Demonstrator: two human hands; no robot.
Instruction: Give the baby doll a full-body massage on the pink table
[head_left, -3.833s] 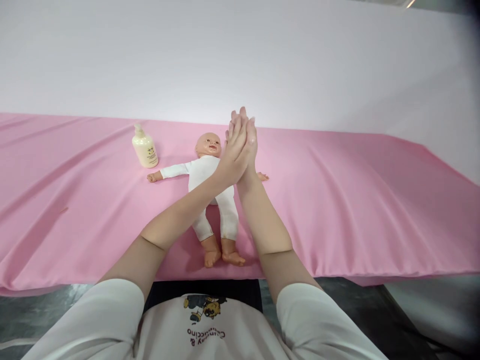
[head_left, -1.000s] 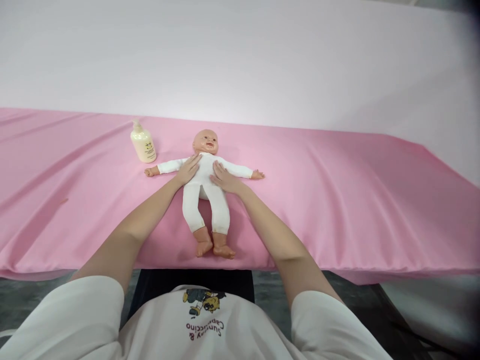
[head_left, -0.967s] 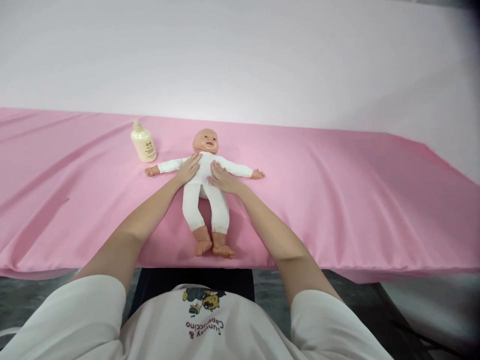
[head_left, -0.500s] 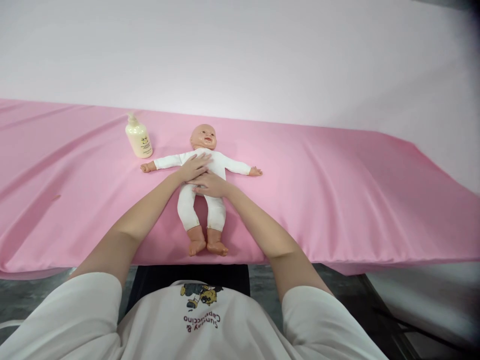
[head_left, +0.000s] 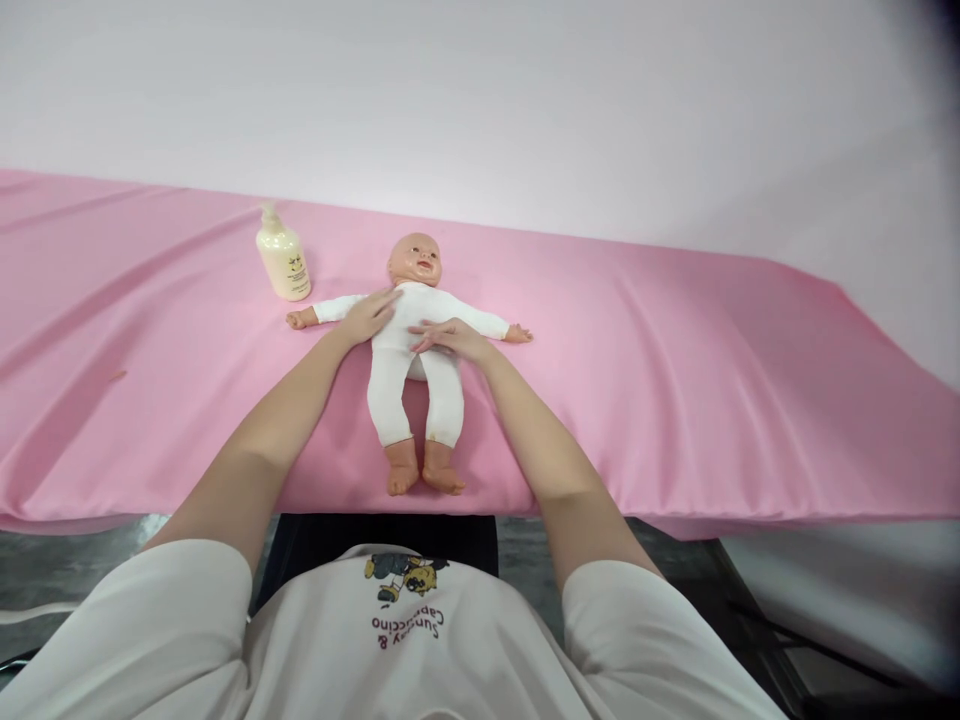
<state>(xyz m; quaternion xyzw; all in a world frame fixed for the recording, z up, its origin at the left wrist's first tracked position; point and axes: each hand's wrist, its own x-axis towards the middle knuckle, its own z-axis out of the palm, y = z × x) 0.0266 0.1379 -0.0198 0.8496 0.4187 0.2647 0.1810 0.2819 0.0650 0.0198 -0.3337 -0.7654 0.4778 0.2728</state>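
Observation:
A baby doll in a white bodysuit lies on its back, head away from me and arms spread wide. On the left side of its chest, near the shoulder, rests my left hand, fingers stretched out and pointing up and right. My right hand is at the right side of the doll's belly, its fingers extended and slightly apart across the waist. Neither hand grips anything. The doll's bare feet point toward me at the near edge.
A pump bottle of pale yellow liquid stands left of the doll's head. Pink cloth with folds covers the table. Behind it rises a white wall. A small brownish bit lies on the cloth at left.
My hands have moved apart: the left slid to the left side of the chest, the right to the right side of the belly. The view has shifted slightly.

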